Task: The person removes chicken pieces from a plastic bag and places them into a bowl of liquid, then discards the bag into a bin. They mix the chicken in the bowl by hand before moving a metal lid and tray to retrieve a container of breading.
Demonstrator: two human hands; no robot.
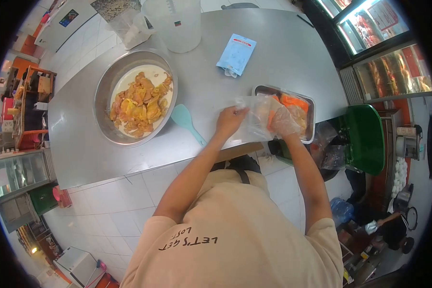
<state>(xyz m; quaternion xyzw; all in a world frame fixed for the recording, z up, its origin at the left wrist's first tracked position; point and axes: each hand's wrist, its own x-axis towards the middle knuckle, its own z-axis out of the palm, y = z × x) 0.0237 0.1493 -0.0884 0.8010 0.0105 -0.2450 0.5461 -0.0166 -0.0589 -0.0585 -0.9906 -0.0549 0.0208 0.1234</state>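
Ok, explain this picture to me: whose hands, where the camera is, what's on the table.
There is no machine: these are a person's two hands. The one picture comes from a camera worn on the head, looking down, so the shirt fills the bottom. On the table are a bowl of yellowish pieces, a spatula, a pouch, a jug and a tray of orange pieces. The left hand holds a clear bag in its fingers. The right hand, covered in clear plastic, is over the tray; I cannot tell whether it grips anything.
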